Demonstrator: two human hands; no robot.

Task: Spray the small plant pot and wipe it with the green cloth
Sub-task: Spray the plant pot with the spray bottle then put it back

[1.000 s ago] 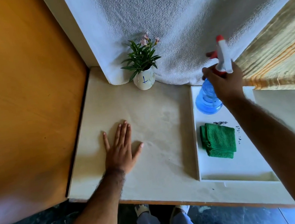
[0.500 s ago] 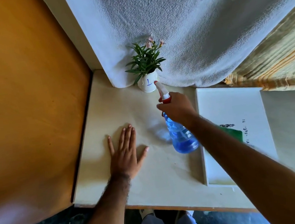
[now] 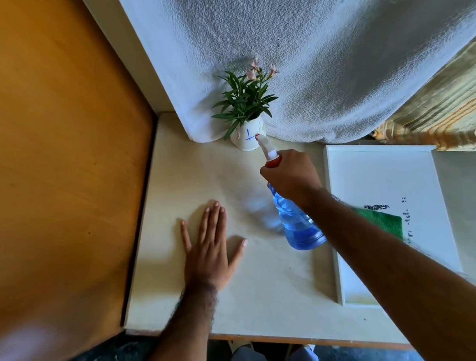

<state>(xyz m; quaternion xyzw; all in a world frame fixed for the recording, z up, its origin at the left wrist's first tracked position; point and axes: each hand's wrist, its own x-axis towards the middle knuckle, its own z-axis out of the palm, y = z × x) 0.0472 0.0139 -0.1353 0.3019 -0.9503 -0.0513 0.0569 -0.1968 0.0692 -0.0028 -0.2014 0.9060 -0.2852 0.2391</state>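
Right hand wrapped tight around spray bottle neck, nozzle right at the small plant pot near surface back edge. Left hand flat, fingers spread, holding nothing. Green cloth in white tray, half hidden by forearm.

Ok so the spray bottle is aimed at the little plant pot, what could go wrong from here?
1. The nozzle of the blue plastic spray bottle in the right hand sits very close to the small white plant pot; a nudge could tip it.
2. Mist may wet the white textured cloth hanging right behind the pot.
3. The folded green cloth lies under the right forearm, so reaching for it means repositioning first.
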